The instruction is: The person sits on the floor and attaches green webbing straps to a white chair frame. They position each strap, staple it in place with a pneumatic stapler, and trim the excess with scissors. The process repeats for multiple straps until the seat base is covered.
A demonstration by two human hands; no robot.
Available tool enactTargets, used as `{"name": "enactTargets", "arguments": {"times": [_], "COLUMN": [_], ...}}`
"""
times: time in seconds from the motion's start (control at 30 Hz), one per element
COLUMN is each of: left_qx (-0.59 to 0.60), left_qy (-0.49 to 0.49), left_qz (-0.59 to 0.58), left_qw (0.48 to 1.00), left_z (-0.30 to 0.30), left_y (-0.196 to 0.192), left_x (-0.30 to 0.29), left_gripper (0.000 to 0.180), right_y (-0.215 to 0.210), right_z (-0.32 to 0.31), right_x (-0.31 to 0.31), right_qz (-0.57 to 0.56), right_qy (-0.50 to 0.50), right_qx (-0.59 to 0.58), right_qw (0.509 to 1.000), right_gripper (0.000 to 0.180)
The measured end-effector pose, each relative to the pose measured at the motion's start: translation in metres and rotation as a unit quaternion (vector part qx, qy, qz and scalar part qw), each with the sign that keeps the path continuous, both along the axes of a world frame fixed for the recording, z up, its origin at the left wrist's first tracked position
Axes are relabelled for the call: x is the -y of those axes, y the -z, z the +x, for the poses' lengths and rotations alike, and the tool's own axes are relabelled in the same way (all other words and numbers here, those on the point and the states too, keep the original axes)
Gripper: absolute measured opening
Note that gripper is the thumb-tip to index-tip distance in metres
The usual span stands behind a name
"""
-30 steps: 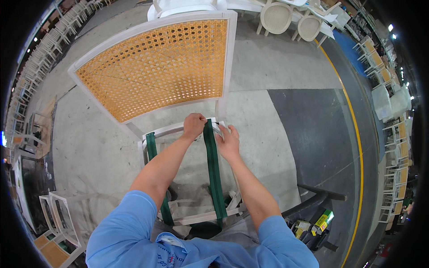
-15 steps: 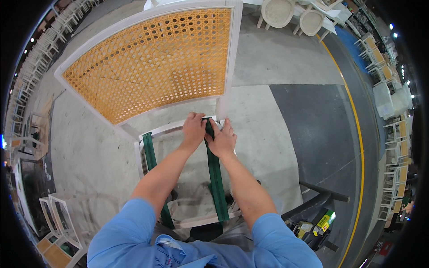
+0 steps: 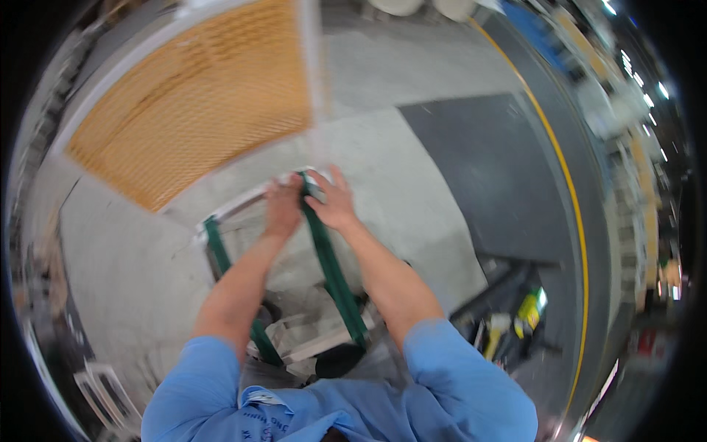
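A green webbing strap (image 3: 331, 274) runs across a pale chair seat frame (image 3: 243, 202) in front of me. At the strap's far end, by the frame's far rail, my left hand (image 3: 283, 208) has its fingers closed on the strap's left edge. From the other side, my right hand (image 3: 336, 202) grips the same end, its thumb on the strap and its fingers reaching over the rail. Motion blur softens both hands' fingertips. A second green strap (image 3: 218, 247) crosses the frame further left, partly behind my left forearm.
Beyond the seat frame rises the chair's back with an orange cane panel (image 3: 199, 103). At my lower right, a dark stand (image 3: 508, 283) carries tools and a yellow-green box (image 3: 529, 312). White chair frames (image 3: 109, 396) stand at lower left. A yellow line (image 3: 573, 199) marks the floor at right.
My view has swung, so the chair and both hands now appear further left and slightly higher, with more blur. Both hands remain at the strap's far end.
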State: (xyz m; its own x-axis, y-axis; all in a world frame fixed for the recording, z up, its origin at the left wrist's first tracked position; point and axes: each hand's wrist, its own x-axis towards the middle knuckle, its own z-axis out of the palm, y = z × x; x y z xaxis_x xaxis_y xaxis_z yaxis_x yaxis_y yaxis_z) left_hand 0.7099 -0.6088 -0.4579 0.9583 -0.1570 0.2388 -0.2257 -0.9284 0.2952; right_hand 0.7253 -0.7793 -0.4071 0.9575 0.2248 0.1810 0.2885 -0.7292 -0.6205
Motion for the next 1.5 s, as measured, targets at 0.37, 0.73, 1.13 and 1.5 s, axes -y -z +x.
{"name": "enactTargets", "arguments": {"times": [0.37, 0.73, 1.13, 1.5], "left_qx": [-0.085, -0.244, -0.252, -0.259], "left_qy": [-0.002, -0.067, -0.088, -0.107], "left_qz": [0.058, 0.051, -0.037, -0.105], "left_qw": [0.995, 0.966, 0.963, 0.954], "left_z": [-0.010, -0.017, -0.025, -0.022], "left_y": [-0.007, -0.062, -0.057, -0.058], "left_x": [-0.023, -0.022, -0.024, -0.029], "left_gripper": [0.065, 0.069, 0.066, 0.068], "right_y": [-0.105, -0.067, -0.187, -0.111], "right_z": [-0.285, -0.353, -0.166, 0.010], "right_x": [0.319, 0.399, 0.211, -0.047], "right_qz": [0.135, 0.002, 0.267, 0.237], "right_qy": [0.439, 0.476, 0.201, 0.079], "right_qx": [-0.085, -0.254, -0.324, -0.414], "right_qw": [0.884, 0.842, 0.885, 0.875], "right_gripper": [0.036, 0.044, 0.040, 0.032]}}
